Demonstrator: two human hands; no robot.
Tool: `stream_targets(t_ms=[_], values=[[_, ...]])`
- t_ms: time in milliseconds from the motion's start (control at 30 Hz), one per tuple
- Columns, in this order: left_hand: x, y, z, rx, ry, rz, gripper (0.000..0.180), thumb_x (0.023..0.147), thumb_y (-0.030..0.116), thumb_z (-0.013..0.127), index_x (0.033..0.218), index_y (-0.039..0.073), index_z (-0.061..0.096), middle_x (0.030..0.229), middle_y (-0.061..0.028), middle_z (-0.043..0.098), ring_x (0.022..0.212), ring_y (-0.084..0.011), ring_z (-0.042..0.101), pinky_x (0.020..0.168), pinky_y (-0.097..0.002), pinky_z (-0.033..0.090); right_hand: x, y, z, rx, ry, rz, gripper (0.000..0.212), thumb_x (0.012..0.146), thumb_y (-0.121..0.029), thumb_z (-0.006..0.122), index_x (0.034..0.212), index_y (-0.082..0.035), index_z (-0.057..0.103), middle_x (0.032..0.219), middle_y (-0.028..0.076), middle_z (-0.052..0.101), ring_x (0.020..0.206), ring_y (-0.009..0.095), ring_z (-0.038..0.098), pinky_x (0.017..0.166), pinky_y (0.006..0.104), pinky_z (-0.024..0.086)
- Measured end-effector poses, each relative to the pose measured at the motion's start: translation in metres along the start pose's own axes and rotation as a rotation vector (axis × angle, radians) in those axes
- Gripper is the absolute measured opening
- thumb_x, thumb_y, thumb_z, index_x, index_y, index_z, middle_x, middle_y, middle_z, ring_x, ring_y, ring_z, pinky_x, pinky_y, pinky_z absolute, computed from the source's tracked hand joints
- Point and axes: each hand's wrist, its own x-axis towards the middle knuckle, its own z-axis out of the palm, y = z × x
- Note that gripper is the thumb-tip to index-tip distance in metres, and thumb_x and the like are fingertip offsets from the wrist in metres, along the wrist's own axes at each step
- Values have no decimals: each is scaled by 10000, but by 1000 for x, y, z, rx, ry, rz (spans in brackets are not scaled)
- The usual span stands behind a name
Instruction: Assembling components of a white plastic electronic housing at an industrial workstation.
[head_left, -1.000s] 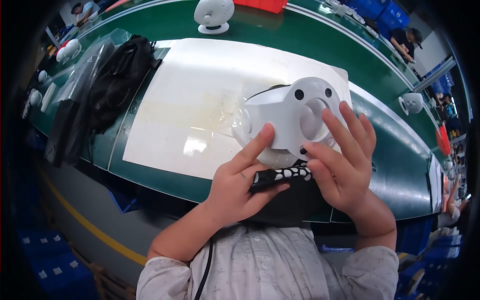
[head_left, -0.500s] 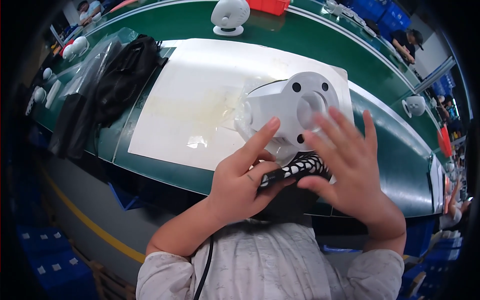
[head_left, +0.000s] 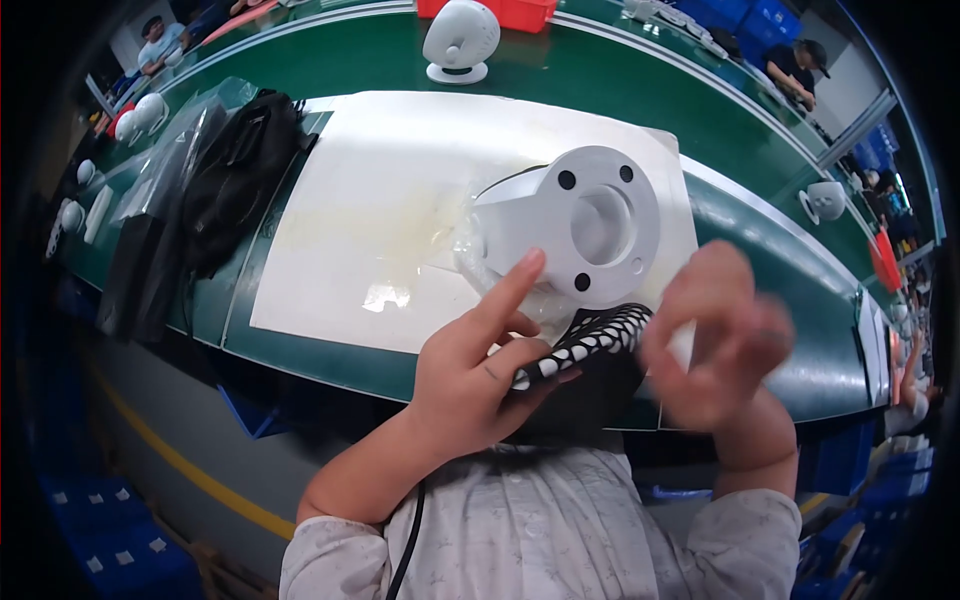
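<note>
A white fan-like body with a round base (head_left: 610, 225) lies on the mat, base facing up. Three black round pads sit on the base rim around a hollow centre. A fourth round spot on the rim is white. My left hand (head_left: 475, 370) grips a bent black sheet with rows of white dots (head_left: 600, 345) just below the base, thumb beneath it. Its index finger stretches toward the white body. To the right of the sheet, my right hand (head_left: 715, 345) is raised and smeared by motion; its fingers look bent, and what they hold, if anything, cannot be made out.
A white sheet mat (head_left: 350, 220) covers the green bench, with clear plastic film (head_left: 470, 250) under the white body. A black bag (head_left: 240, 180) lies to the left. Ahead stand a white fan (head_left: 461, 40) and a red bin (head_left: 528, 12). Other people work farther off.
My right hand has drawn away from the base to the right, its spread fingers now bent. The white spot on the rim shows now. My left hand still holds the sheet.
</note>
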Motion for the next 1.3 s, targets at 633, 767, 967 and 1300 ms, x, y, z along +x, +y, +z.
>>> stream_targets(t_ms=[633,767,967,1300], values=[[0,-17,11,5,-74,-108,253,574,16,729,734,-19,537,1251,-268,336,759,-198,578,665,-264,479,-26,15,-17,-437,-250,308,473,660,-52,630,1106,-43,471,761,32,560,527,146,466,516,263,377],[2,-19,14,-27,-1,-84,275,556,73,737,704,3,516,1207,-234,412,754,-239,578,596,-272,480,-17,38,0,427,445,861,402,725,-154,635,1063,-28,457,773,20,508,659,76,462,583,209,388],[-2,-15,-12,-205,-28,-83,270,595,39,741,781,7,548,1254,-272,319,854,-247,571,543,-237,478,-17,60,-25,954,325,1020,497,745,-263,579,1115,25,414,966,72,540,831,140,544,730,245,454],[-3,-25,-53,-326,65,-425,154,666,7,659,783,-11,560,1228,-173,400,856,-162,534,733,-283,425,-156,355,-113,-1221,35,460,285,824,-77,414,1095,-5,460,901,131,546,880,302,512,775,357,404]])
